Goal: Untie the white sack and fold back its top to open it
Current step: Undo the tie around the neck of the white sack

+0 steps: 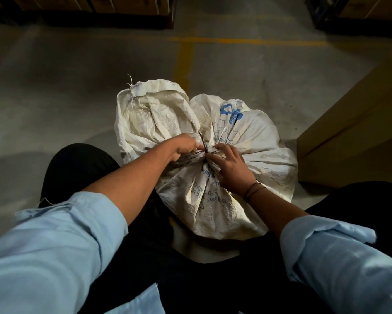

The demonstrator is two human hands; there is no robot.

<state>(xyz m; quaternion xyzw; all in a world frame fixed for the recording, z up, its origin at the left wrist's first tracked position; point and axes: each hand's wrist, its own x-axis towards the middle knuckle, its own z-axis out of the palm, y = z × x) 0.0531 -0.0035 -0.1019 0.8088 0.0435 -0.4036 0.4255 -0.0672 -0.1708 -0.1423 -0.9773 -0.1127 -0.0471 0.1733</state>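
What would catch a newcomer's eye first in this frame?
The white sack with blue print, standing on the concrete floor at centre, its neck cinched by a dark tie. The left hand and right hand meet at that knot, fingers working it, pale blue sleeves rolled up. A cardboard box stands to the right of the sack, with yellow floor lines beyond.

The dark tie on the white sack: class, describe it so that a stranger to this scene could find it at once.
Start at the white sack standing on the grey floor between the person's knees. Its neck is gathered where both hands, left and right, meet. There a thin dark tie cinches the cloth, the only dark strand on the pale fabric.
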